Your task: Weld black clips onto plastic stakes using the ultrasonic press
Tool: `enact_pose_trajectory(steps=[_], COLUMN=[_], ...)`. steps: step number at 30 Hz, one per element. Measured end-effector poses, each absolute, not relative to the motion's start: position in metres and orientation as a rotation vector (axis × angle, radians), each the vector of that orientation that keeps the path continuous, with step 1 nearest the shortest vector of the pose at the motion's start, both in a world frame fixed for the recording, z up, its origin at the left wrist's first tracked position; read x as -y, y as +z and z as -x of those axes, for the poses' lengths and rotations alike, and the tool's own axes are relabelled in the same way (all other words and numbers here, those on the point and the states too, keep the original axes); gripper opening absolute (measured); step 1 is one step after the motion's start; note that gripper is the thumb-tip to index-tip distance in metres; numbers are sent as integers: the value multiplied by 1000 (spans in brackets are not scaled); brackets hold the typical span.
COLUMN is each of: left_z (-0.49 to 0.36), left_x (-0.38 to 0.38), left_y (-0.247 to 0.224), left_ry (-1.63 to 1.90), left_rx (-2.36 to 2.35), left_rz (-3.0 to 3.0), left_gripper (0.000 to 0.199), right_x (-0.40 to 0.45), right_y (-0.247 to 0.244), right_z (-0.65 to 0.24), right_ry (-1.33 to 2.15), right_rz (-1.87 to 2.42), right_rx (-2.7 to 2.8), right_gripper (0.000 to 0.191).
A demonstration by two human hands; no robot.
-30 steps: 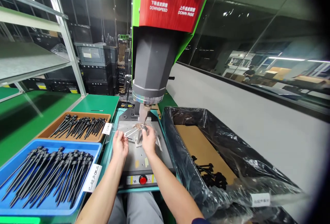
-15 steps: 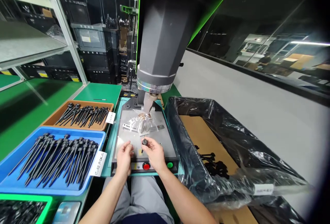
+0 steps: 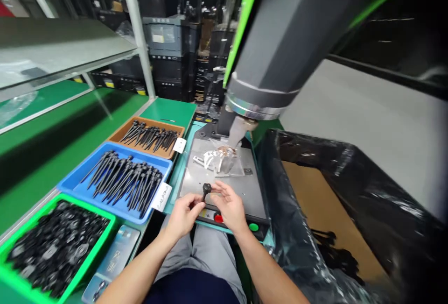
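Observation:
A black rod-shaped part with a knobbed head stands nearly upright above the front of the machine's metal plate. My left hand pinches its lower stem between thumb and fingertips. Close beside the head, my right hand has its fingers stretched out and apart; whether its thumb touches the part I cannot tell. Behind both hands, clear plastic film covers a fixture on the plate, under the pale tool tip of the grey machine head.
To my left stand a blue tray and a brown tray, both with similar black rods. A green bin holds small black pieces. A black-lined box stands at right. Red and green buttons sit on the machine's front.
My left hand has moved to the part and now grips its stem. My right fingers, earlier pinching near its head, have spread. The view has turned left, showing more of the green bin.

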State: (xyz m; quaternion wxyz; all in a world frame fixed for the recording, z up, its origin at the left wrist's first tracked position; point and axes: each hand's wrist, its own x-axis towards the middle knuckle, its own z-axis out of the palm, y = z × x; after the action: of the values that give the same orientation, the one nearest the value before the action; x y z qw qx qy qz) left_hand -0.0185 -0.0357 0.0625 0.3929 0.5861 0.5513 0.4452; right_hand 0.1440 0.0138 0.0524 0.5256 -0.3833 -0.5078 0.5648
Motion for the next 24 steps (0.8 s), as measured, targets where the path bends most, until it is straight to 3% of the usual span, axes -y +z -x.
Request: enact_pose_trajectory(steps=[7,14,18,24], left_z=[136,292,322,317], left_x=[55,32,17,3], left_y=[102,111,108,106], left_ry=[1092,541,422,500], left_rx=[-1845,-2677,-2715,-2654], left_rz=[-1425,-1256,-1141,-1232], left_gripper=[33,26,20,37], right_x=[-11,-2,4,17], right_y=[30,20,19,22], right_z=[-154,-163,-169,-184], right_ry=[1472,1485,1477,1432], right_rz=[1071,1141,1216,1333], right_rx=[1253,1253,1201,1171], right_gripper=[42,49,54,61])
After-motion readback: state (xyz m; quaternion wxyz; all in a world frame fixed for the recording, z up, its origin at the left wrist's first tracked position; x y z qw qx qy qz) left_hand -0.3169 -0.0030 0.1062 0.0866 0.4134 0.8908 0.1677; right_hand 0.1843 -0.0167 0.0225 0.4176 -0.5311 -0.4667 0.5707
